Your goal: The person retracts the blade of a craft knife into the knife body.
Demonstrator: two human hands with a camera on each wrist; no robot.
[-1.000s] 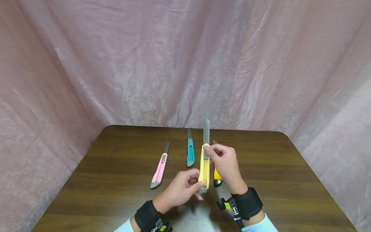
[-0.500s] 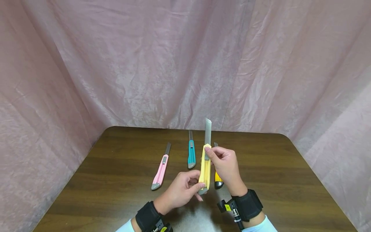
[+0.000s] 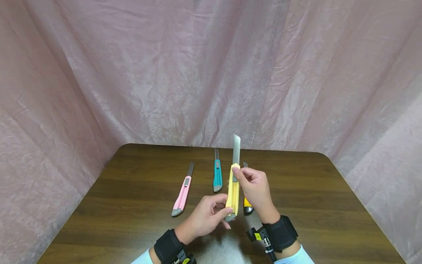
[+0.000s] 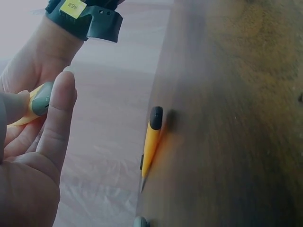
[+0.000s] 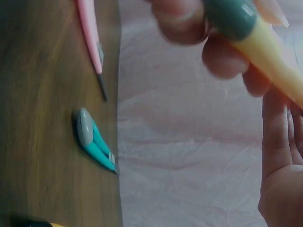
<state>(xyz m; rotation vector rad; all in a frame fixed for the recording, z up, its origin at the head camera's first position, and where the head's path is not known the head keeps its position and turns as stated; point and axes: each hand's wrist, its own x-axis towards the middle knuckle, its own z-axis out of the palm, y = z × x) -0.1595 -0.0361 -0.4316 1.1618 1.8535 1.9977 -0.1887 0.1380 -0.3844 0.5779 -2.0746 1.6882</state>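
Note:
In the head view, a pale yellow box cutter [image 3: 233,198] is held upright above the table with its long blade [image 3: 236,150] out at the top. My left hand [image 3: 206,216] pinches its lower end near the grey cap [image 4: 42,98], thumb on the near side. Higher up, my right hand [image 3: 258,187] pinches the cutter near the base of the blade, where the thumb hides the slider. Behind the right hand lies a deeper yellow box cutter [image 3: 248,205] with a black end, partly covered. In the right wrist view, the held cutter's body [image 5: 270,56] runs across the upper right.
A pink box cutter [image 3: 182,196] lies on the brown wooden table [image 3: 132,205] to the left. Further back lies a teal box cutter [image 3: 217,178]. Blades stick out of both. A pink curtain [image 3: 165,73] hangs behind the table.
The scene has shifted slightly downward in the head view since one second ago. Both hands keep the same hold on the pale yellow cutter, and the blade's length looks unchanged.

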